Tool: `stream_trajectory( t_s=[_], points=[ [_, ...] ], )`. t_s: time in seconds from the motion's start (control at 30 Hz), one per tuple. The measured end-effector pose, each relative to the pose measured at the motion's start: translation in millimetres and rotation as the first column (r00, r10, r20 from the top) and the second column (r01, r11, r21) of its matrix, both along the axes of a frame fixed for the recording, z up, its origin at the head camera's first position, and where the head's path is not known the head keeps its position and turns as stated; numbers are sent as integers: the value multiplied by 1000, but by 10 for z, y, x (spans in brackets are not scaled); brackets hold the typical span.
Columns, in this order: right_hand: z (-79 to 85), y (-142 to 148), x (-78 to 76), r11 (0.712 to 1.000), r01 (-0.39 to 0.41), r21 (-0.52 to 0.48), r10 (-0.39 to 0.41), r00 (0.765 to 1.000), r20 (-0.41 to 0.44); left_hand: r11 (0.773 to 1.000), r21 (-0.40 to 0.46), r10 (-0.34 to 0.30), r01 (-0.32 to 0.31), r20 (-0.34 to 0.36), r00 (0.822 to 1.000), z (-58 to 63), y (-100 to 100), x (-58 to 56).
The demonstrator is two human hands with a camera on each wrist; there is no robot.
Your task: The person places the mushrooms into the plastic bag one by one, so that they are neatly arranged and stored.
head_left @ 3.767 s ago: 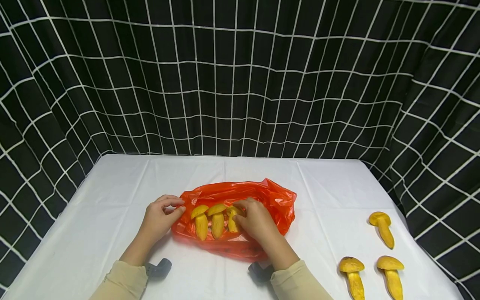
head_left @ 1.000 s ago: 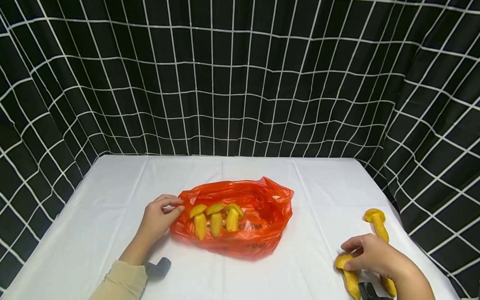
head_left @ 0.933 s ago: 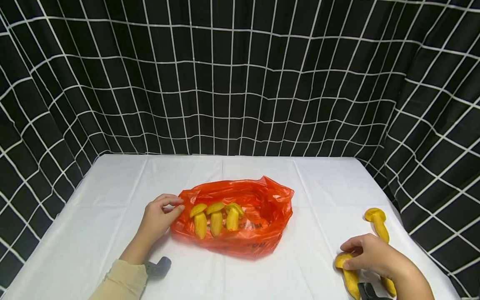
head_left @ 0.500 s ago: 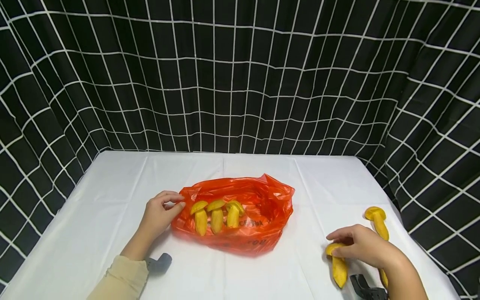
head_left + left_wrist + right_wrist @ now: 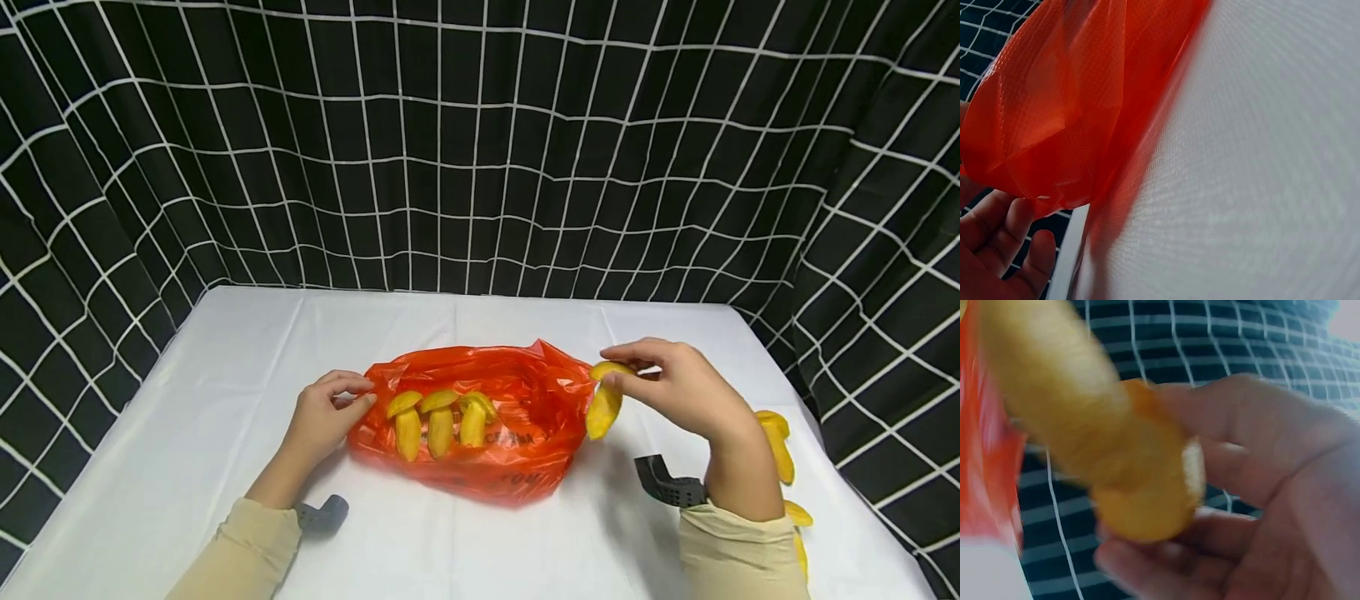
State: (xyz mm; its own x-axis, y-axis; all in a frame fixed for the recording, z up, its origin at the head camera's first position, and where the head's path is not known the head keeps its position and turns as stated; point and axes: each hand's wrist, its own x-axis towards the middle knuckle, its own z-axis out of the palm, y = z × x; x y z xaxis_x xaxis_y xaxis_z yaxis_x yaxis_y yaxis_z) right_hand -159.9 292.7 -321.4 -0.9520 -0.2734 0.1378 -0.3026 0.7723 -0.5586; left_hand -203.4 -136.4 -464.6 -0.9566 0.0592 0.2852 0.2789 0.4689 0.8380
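Observation:
A red plastic bag lies with its mouth spread on the white-covered table, three yellow mushrooms side by side in it. At the bag's left end my left hand holds the rim between thumb and fingers; in the left wrist view, fingertips sit right at the red plastic. My right hand pinches another yellow mushroom by its cap, stem hanging down, raised beside the bag's right end. Close up in the right wrist view, thumb and fingers surround the cap of this mushroom.
Two more mushrooms lie on the right of the table: an upper mushroom and a lower mushroom partly covered by my right forearm. A black grid-patterned curtain surrounds the table's back and sides.
My right hand has left the bag, taken a mushroom from the table's right side and carried it up and left to the bag. The left hand stays at the rim.

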Motion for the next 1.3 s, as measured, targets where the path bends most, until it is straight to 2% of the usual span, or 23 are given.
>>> stream_trajectory(
  t_s=[0.17,0.3,0.43,0.63,0.8,1.07,1.3],
  points=[
    [-181,-363,-130,994,-75,-83,68,995,-79,1000,-25,6,-6,7,1000,-8,10,6],
    [-338,-521,-205,992,-107,-72,98,989,-115,1000,-21,9,-9,-2,1000,11,9,-5],
    [-391,-599,-189,993,-100,-64,90,984,-151,1000,-26,-13,13,-19,1000,44,12,-22],
    [-479,-703,-204,995,-101,11,102,982,-159,999,-35,-4,4,-21,1000,67,11,-23],
    [-639,-795,-245,992,-112,53,121,973,-197,999,-36,-2,2,-9,1000,26,2,1],
    [-841,-900,-280,982,-132,138,153,976,-153,999,-44,-4,4,2,1000,-6,26,-10],
    [-917,-952,-318,976,-94,197,130,975,-180,999,-50,12,-12,9,1000,15,5,-1]
  ],
)
